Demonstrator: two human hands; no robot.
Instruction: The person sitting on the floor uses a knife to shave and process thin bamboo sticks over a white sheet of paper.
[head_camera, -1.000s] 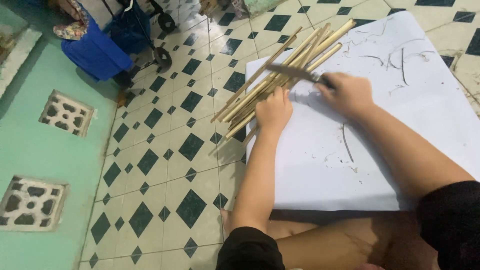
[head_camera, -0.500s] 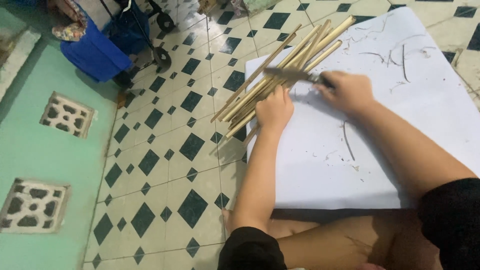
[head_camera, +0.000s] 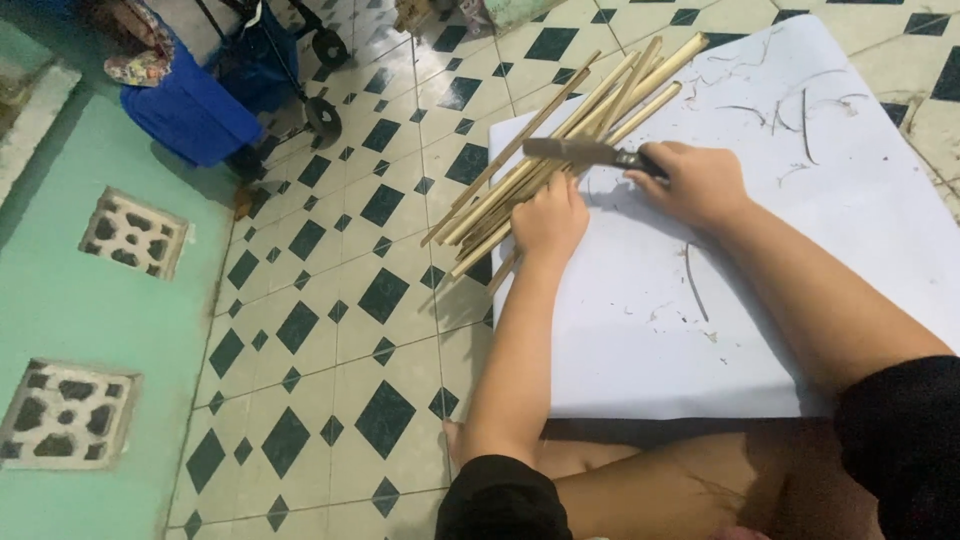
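tiled floor (head_camera: 330, 330) with dark diamonds is partly covered by a white sheet (head_camera: 700, 330). bamboo sticks (head_camera: 560, 150) are bunched across the sheet's left edge, pressed down by the left hand (head_camera: 548, 222), fingers curled on them. a knife (head_camera: 585, 152) is gripped by the right hand (head_camera: 700, 185), blade laid over the sticks, possibly touching. thin shavings (head_camera: 800, 105) are scattered on the sheet. a blue cart (head_camera: 200, 95) is parked far left.

A blue bin (head_camera: 190, 110) and wheeled cart (head_camera: 290, 50) stand on diamond-tiled floor (head_camera: 330, 330).
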